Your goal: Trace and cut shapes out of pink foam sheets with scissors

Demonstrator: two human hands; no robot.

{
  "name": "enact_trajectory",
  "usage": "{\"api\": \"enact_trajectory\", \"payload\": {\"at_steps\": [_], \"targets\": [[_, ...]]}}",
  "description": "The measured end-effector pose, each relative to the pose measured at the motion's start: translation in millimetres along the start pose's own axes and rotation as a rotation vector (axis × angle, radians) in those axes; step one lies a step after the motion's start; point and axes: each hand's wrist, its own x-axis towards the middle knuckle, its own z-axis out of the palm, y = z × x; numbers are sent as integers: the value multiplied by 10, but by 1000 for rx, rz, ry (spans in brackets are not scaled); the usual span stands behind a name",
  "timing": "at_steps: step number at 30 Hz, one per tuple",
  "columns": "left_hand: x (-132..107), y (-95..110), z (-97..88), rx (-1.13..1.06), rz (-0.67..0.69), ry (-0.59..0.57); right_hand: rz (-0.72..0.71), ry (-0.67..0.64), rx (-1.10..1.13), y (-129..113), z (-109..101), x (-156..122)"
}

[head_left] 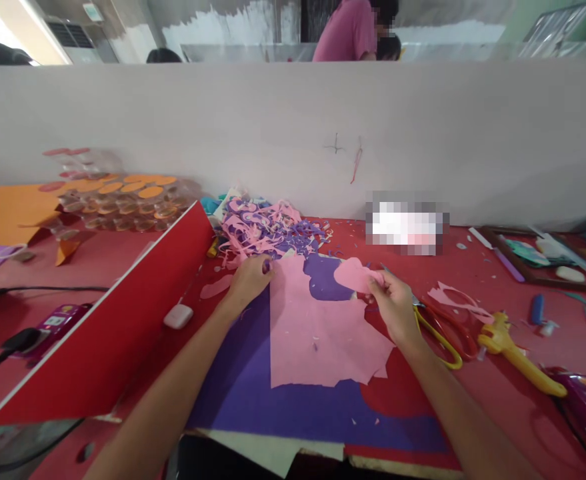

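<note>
My left hand [249, 279] rests at the top left corner of a large pink paper sheet [317, 327], fingers curled and pinched on a small purple scrap [267, 267]. My right hand [395, 303] pinches a cut pink paper shape [355, 275] by its right edge, held just above the sheet. The pink sheet lies on a purple sheet [253, 393] on the red table [497, 413]. Just beyond my left hand sits a heap of pink and purple paper cuttings [265, 227]. Yellow-handled scissors [443, 330] lie right beside my right hand.
A tilted red board [107, 333] stands at the left, a small white case [178, 315] at its foot. Orange paper and clear plastic trays [117, 200] lie behind it. A yellow glue gun [515, 350], a blue pen [537, 309] and a framed tray [543, 257] are at the right. A grey partition [293, 133] backs the table, with people behind it.
</note>
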Motion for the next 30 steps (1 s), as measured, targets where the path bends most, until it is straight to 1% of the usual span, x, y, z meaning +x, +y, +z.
{"api": "enact_trajectory", "payload": {"at_steps": [2, 4, 6, 9, 10, 12, 15, 16, 18, 20, 22, 23, 25, 27, 30], "targets": [[1, -23, -5, 74, 20, 42, -12, -7, 4, 10, 5, 1], [24, -13, 2, 32, 49, 61, -43, -14, -19, 18, 9, -1], [61, 23, 14, -119, 57, 68, -65, -19, -30, 21, 11, -4], [73, 92, 25, -395, -5, 72, -54, -11, -4, 1, 11, -10], [51, 112, 23, -462, -29, 61, -47, -7, 4, -12, 11, -11], [-44, 145, 9, -546, -49, -11, -39, -2, 19, -42, 7, -14], [-270, 185, -35, -545, -10, -179, -30, -5, 34, -80, -2, -16], [-345, 197, -57, -491, 9, -197, -27, -8, 33, -90, -5, -17], [-462, 216, -120, -404, 22, -163, -23, -10, 26, -103, -11, -17], [-511, 213, -213, -370, 21, -75, -23, -11, 23, -114, -15, -17], [-506, 164, -335, -369, 2, 20, -24, -10, 23, -127, -17, -18], [-497, 116, -403, -361, -6, 47, -25, -11, 20, -135, -17, -19], [-490, -26, -544, -312, -26, 23, -30, -12, 14, -146, -20, -21], [-521, -211, -676, -217, -59, -18, -34, -14, 11, -148, -26, -20], [-622, -494, -839, -54, -178, -7, -28, 2, 30, -130, -42, -10]]}}
